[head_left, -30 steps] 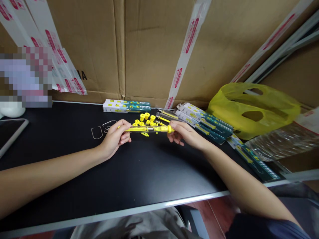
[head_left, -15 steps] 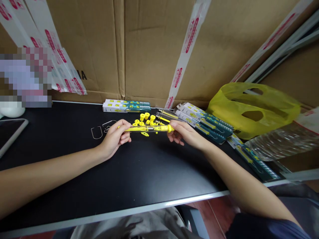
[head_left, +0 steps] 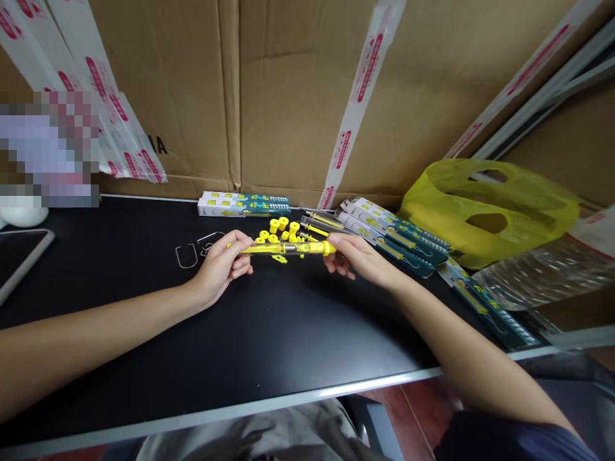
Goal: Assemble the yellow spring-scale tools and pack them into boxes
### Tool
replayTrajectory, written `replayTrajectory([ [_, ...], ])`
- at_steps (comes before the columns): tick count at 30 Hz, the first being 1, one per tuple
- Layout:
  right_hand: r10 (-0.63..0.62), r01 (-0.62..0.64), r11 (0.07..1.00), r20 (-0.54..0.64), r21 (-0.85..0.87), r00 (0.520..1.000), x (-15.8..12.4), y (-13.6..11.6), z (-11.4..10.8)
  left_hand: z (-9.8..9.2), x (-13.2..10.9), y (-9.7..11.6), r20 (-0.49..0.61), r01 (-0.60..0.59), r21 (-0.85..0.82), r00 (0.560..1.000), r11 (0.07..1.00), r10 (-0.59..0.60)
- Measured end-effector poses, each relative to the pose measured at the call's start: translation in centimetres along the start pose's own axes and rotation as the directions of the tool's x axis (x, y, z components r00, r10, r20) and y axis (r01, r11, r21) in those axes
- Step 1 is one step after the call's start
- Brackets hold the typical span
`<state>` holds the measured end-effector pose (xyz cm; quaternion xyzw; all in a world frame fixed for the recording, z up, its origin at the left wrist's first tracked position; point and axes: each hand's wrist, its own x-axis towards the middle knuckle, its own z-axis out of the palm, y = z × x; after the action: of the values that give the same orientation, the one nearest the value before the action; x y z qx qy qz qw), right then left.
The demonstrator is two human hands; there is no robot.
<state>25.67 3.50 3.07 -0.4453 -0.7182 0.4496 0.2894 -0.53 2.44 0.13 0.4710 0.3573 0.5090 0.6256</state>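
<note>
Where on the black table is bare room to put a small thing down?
Bare tabletop shows between the left hand, the right hand and the pale front edge. Another patch lies between the white-rimmed device and the bent wires. It is crowded behind the held tube, with small yellow parts, and at right, with boxes and the yellow bag.

Left forearm point(head_left: 120, 323) stretched forward, left hand point(head_left: 217, 266) held in pinch; right forearm point(head_left: 446, 323) angled inward (bare, like left), right hand point(head_left: 359, 257) pinched likewise.
</note>
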Motion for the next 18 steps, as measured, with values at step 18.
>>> replayTrajectory([
  [18,-0.024,0.023,0.999,0.013,0.030,1.000,-0.12,0.09,-0.26,0.04,-0.06,-0.02,0.003,0.000,0.012,1.000,1.000,0.000],
])
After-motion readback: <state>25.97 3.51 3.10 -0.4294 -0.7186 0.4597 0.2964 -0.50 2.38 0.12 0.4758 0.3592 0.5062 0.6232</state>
